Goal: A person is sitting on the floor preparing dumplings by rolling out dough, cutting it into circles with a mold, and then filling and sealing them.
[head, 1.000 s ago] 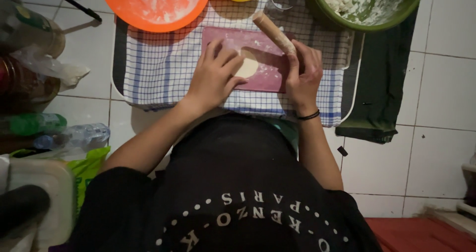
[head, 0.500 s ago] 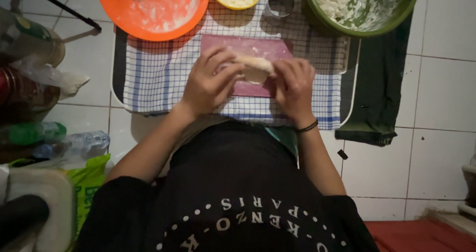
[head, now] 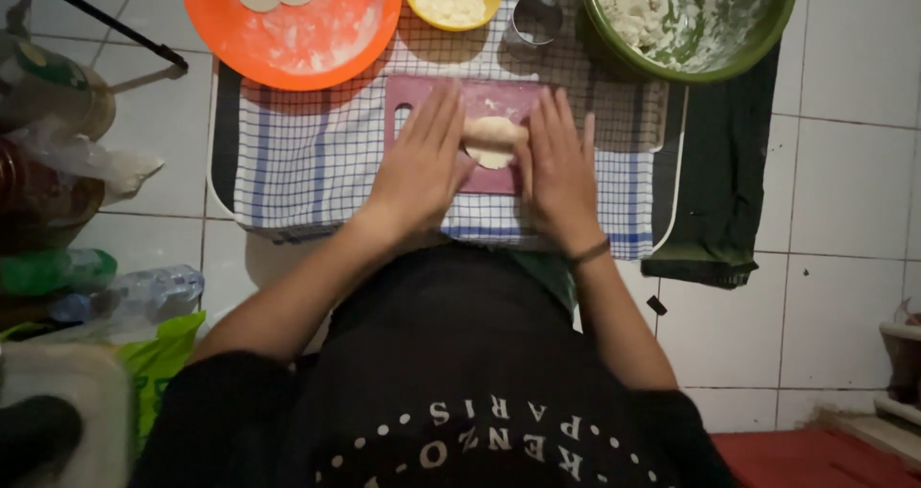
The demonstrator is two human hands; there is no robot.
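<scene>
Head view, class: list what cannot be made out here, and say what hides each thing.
- Rolling pin: ends covered by left hand and right hand, head view.
- Dough piece: upper part under the pin.
- Orange plate, green bowl: cut by the top edge.
- Left-edge clutter: blurred.

Rolling pin [head: 494, 131] ends under both hands; green bowl [head: 748, 47] cropped

pink board [head: 451, 99], blue-checked cloth [head: 307, 162], orange plate [head: 297, 42]
</scene>
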